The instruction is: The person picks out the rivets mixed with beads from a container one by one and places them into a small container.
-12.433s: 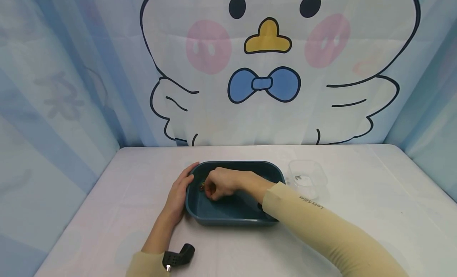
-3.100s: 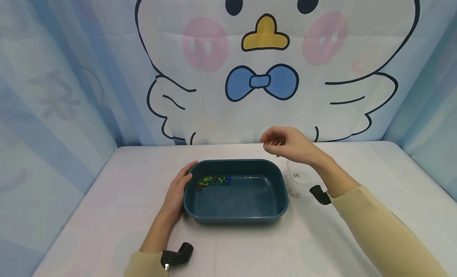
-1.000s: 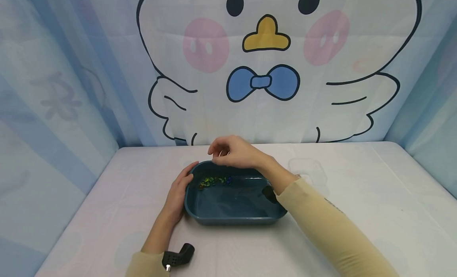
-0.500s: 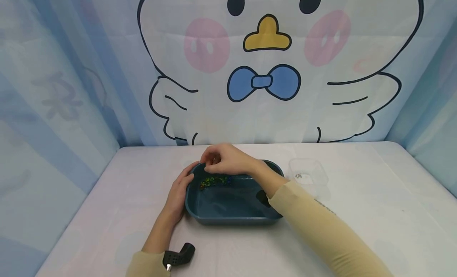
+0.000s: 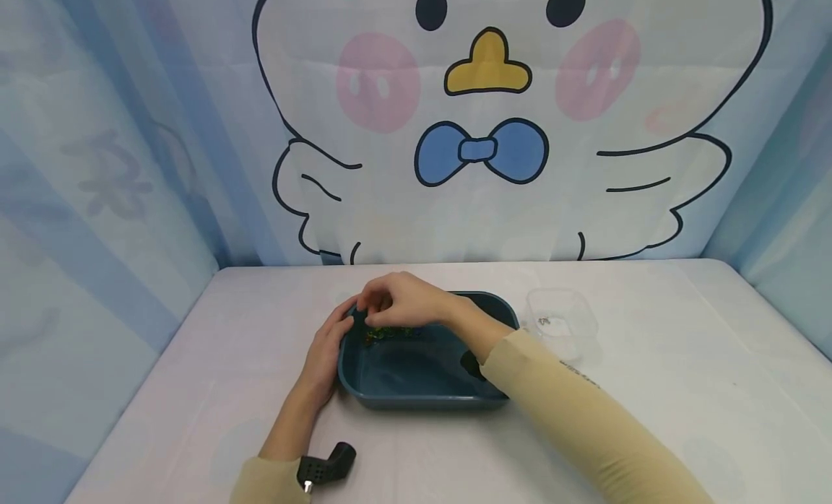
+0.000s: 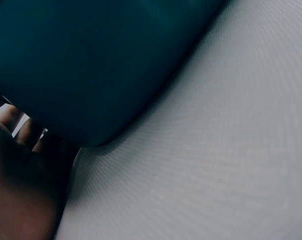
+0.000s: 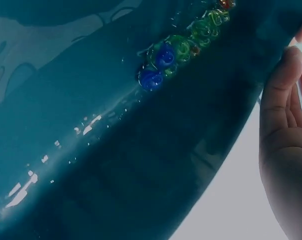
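Several glass marbles (image 7: 165, 56), green, blue and reddish, lie in a row inside a dark teal basin (image 5: 422, 402), along its far left part. My left hand (image 5: 321, 359) rests against the basin's left side, its fingers along the outer wall. Over the far left part of the basin hangs my right hand (image 5: 409, 300), above the marbles and partly covering them in the head view. Its fingers are loosely bent, with thumb and index tips close together in the right wrist view. No object shows between them; the inside of the palm is hidden.
A clear plastic box (image 5: 562, 316) stands just right of the basin, with small dark marks at its left side. Both stand on a table with a pale cloth (image 5: 682, 388). A printed curtain (image 5: 481, 222) hangs behind the table.
From over the clear box, my right hand has moved left across the basin, then lower towards the marbles. My left hand has stayed at the basin's side.
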`<state>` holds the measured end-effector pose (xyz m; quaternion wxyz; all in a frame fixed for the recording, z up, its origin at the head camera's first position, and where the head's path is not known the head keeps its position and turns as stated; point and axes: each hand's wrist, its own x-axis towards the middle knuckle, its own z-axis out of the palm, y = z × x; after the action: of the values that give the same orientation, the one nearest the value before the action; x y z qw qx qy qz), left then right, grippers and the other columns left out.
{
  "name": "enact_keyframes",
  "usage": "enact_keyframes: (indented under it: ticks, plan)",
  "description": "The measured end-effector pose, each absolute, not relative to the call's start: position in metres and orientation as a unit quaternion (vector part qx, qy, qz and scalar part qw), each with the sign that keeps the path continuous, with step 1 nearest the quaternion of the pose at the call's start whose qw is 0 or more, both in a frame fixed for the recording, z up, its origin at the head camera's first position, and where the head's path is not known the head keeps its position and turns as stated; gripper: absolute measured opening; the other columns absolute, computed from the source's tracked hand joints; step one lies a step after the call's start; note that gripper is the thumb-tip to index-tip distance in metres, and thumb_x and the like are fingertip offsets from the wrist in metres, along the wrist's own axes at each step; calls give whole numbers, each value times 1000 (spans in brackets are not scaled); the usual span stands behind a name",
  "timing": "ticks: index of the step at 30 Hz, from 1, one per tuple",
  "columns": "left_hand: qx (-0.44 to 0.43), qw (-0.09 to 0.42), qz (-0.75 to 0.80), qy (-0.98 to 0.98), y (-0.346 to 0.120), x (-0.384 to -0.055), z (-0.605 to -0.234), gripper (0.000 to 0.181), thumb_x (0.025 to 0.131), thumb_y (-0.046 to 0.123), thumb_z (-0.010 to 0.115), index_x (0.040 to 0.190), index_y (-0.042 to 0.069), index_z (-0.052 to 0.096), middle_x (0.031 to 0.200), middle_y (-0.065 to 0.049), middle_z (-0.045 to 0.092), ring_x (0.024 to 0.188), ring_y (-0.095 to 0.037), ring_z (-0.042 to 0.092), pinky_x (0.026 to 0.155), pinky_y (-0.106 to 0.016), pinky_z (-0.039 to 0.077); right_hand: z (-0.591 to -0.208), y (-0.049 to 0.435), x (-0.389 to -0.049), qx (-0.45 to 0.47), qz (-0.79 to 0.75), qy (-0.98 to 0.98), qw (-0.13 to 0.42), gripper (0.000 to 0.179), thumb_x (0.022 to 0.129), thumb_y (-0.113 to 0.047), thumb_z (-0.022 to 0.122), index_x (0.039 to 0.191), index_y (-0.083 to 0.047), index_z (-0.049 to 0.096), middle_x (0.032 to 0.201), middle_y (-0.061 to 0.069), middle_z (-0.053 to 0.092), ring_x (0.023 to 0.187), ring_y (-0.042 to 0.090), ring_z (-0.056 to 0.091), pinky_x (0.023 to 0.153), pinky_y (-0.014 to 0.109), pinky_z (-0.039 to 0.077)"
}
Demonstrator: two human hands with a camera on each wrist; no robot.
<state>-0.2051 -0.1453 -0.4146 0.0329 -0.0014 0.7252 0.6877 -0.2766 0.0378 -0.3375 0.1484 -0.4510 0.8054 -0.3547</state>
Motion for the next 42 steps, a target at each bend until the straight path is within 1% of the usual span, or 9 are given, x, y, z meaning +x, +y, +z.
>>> enact_keyframes:
  ticks: [7,13,18,23,30,38,42]
  plan:
    - [15,36,694,719,-144,-205,-414,47,109,25,31,153,18,42,161,-6,33,149,-27,25,120,-50,19,-343,38,-279,-438,-327,818,177,24,93,-11,67,115,-2,69,93,0,68,84,10,63,79,23,51]
    - [26,30,702,711,-145,-207,-415,46,109,23,32,153,16,43,160,-7,33,148,-26,26,119,-49,21,-342,35,-278,-429,-307,826,198,26,92,-11,68,116,0,68,92,0,68,84,10,62,77,23,51]
    - [31,28,699,714,-146,-207,-416,47,109,22,31,154,14,42,161,-8,33,148,-26,26,120,-49,19,-344,33,-278,-417,-278,837,221,25,91,-11,69,115,-3,69,94,0,68,84,10,62,76,23,50]
    - [28,28,696,717,-146,-206,-416,47,109,23,31,154,15,42,161,-7,33,148,-26,26,120,-49,18,-345,32,-277,-402,-257,845,242,23,91,-10,69,114,-5,69,96,-1,68,84,11,61,75,24,51]
    - [24,29,693,720,-146,-206,-416,47,109,23,31,154,17,42,161,-6,32,149,-26,24,120,-50,17,-351,31,-279,-402,-243,848,245,21,91,-10,71,112,-5,70,93,-1,68,81,11,62,71,24,51]
    - [28,27,694,719,-147,-205,-417,47,109,23,31,154,15,41,161,-6,32,149,-26,24,120,-50,16,-354,30,-279,-412,-235,849,235,21,90,-8,71,111,-4,71,95,1,70,83,10,64,74,25,53]
    - [28,28,694,719,-147,-204,-416,47,109,23,32,155,15,41,161,-6,32,149,-26,24,120,-50,16,-354,29,-278,-415,-230,850,229,20,89,-7,71,109,-4,71,91,1,70,80,10,64,72,24,52]
